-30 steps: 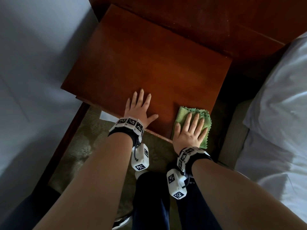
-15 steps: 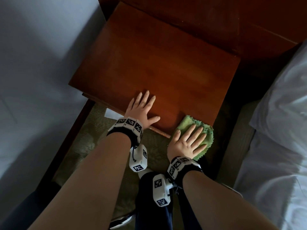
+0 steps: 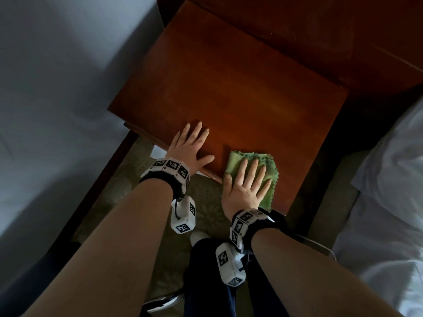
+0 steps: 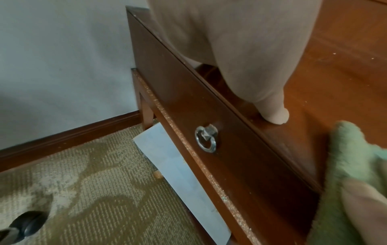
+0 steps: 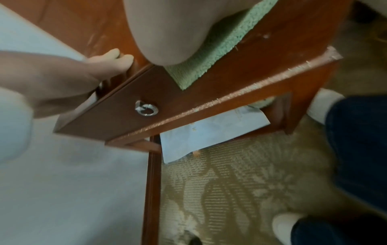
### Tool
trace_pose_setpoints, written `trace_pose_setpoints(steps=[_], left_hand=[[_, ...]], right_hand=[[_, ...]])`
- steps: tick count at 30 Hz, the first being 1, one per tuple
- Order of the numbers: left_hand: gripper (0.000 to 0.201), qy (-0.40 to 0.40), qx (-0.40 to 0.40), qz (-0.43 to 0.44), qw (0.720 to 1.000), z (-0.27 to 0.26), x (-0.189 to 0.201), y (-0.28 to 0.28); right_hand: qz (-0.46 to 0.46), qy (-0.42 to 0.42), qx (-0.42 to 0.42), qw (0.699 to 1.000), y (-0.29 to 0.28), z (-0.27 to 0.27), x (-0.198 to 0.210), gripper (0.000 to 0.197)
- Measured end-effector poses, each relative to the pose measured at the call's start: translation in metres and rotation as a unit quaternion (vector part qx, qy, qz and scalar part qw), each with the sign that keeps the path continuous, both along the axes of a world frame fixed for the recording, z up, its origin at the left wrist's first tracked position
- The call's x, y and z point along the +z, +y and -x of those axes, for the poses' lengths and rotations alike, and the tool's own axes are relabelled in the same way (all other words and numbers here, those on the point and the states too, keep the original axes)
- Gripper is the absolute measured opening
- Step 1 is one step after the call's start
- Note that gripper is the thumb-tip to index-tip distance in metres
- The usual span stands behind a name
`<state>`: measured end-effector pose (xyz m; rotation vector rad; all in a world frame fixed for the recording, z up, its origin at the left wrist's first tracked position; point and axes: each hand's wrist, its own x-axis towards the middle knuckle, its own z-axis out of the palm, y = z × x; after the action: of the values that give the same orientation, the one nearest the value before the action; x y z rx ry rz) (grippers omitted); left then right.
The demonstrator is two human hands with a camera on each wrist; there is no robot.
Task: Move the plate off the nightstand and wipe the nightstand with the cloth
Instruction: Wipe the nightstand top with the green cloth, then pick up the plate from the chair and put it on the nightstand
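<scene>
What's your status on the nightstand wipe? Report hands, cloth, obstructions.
Left hand flat on nightstand, bracing. Right hand flat, pressing green cloth at front edge. No plate in view; top unobstructed.

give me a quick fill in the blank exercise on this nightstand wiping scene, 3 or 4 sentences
1. The right hand presses flat on a cloth whose colour is ____.
2. The left hand rests flat on the wooden ____.
3. The drawer front carries a metal ____ pull.
4. Under the nightstand, a sheet of ____ lies on the carpet.

Missing words: green; nightstand; ring; paper
</scene>
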<state>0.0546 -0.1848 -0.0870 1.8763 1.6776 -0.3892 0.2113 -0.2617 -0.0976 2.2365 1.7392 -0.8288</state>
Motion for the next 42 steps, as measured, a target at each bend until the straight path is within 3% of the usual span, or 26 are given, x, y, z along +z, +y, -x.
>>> trace_pose_setpoints(steps=[10,17,23,30,37,42], left_hand=[[0.067,-0.002,0.063,0.015,0.998,0.019,0.008,-0.006],[0.066,0.005,0.105,0.021,0.994,0.007,0.008,-0.009],[0.065,-0.001,0.179,0.018,0.984,-0.011,0.017,-0.015],[0.065,0.008,0.257,0.037,0.966,-0.037,0.025,-0.038],[0.060,-0.002,0.337,0.049,0.940,-0.054,0.042,-0.069],[0.058,-0.014,0.400,0.046,0.915,-0.061,0.043,-0.104]], right_hand=[[-0.021,0.006,0.243,0.970,0.063,0.000,-0.001,0.063],[-0.020,0.002,0.263,0.965,0.066,-0.002,0.000,0.063],[-0.041,0.048,0.275,0.959,0.069,-0.016,0.007,0.064],[-0.014,0.034,0.340,0.940,0.088,-0.026,0.028,0.059],[0.005,0.005,0.397,0.918,0.102,-0.026,0.048,0.057],[-0.035,0.006,0.436,0.899,0.094,-0.023,0.054,0.054]])
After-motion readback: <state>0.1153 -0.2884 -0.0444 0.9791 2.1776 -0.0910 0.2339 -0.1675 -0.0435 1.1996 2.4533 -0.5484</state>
